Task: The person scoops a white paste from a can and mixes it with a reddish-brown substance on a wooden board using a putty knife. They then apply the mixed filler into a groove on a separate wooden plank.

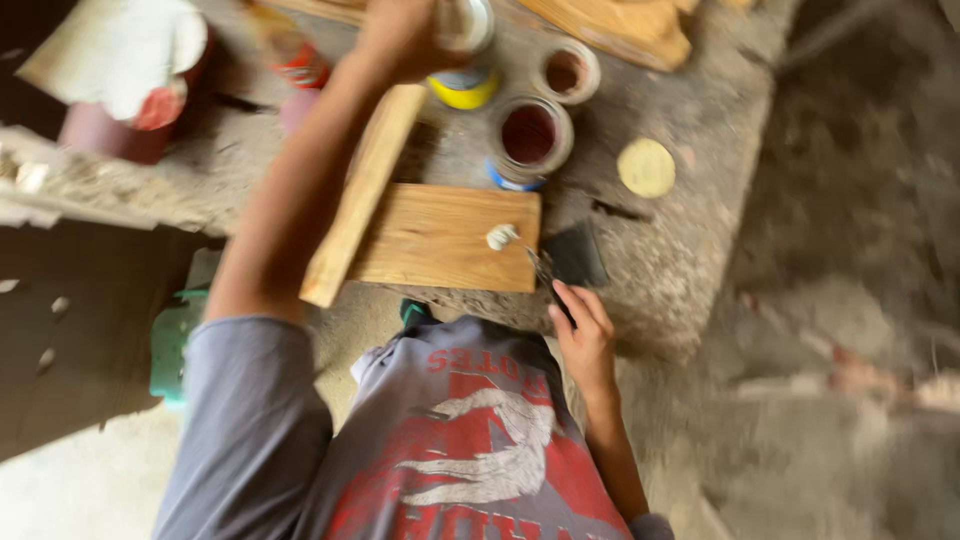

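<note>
While blurred, yellow-lidded can beneath left hand

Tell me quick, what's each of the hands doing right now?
Left hand: closed around a small pale container above the bench.
Right hand: closed on a scraper beside the wooden board.

One view only, from the camera on your head. It looks steeply down over your own chest and grey shirt, so your torso fills the bottom middle of the frame. The dusty workbench lies just beyond, near the lens, running toward the top edge. Your left arm stretches up the frame, its hand partly cut off at the top; your right hand sits close, right of centre. The ground falls away on the right. The picture is blurred.
</note>
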